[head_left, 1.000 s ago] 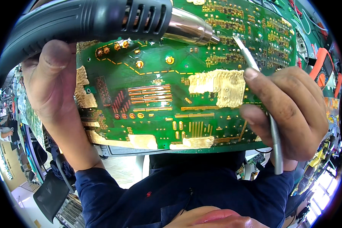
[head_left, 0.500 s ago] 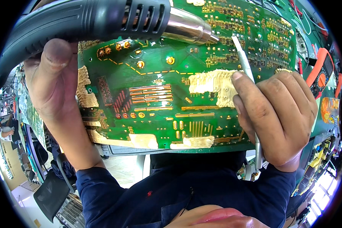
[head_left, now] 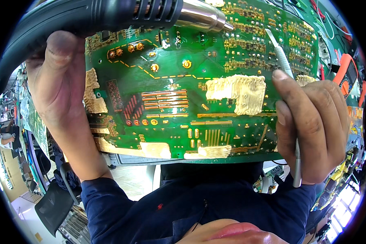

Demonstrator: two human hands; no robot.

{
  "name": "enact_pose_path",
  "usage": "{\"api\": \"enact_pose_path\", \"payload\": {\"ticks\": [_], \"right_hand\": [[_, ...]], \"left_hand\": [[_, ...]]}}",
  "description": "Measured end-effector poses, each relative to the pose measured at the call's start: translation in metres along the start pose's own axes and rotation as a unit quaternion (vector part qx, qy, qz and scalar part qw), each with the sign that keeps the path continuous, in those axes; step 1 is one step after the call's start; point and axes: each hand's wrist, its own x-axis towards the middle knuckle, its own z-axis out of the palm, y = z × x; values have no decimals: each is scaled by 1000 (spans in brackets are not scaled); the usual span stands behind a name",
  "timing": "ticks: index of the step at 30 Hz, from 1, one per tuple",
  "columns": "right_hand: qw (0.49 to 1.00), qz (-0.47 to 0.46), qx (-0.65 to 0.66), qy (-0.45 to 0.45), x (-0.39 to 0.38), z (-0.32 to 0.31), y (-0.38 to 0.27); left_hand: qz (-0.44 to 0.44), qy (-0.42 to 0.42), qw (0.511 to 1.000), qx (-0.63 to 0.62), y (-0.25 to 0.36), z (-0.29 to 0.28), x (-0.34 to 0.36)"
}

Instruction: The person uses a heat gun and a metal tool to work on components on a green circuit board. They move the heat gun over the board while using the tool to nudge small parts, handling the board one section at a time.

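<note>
Our left hand (head_left: pixel 63 93) wrapped around black hot-air gun (head_left: pixel 89 16), steel nozzle (head_left: pixel 203 18) beyond that grip over green circuit board (head_left: pixel 171 110), our right hand (head_left: pixel 313 126) closed on slim scalpel (head_left: pixel 286 81), blade above the fingers, beige paste patch (head_left: pixel 240 91) just left of them.

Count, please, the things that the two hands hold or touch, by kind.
Black hot-air gun with silver metal nozzle, in the left hand: 1
Large green printed circuit board: 1
Thin silver metal scalpel, in the right hand: 1
Total: 3
</note>
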Motion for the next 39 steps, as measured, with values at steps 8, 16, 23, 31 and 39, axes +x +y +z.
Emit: {"api": "enact_pose_path", "payload": {"ticks": [8, 16, 23, 31, 39], "right_hand": [[996, -30, 73, 31, -6, 22, 12], [993, -62, 101, 24, -3, 21, 17], [986, -35, 160, 33, -5, 23, 20], [985, -37, 165, 28, -3, 27, 22], [983, -46, 174, 31, -2, 28, 24]], "left_hand": [[-7, -12, 1000, -3, -3, -8, -1], [7, -15, 1000, -15, -3, -3, 1], [0, -7, 1000, -24, -3, -2, 1], [4, -15, 999, -33, -3, -4, 1], [15, -13, 1000, -22, -3, -2, 0]]}}
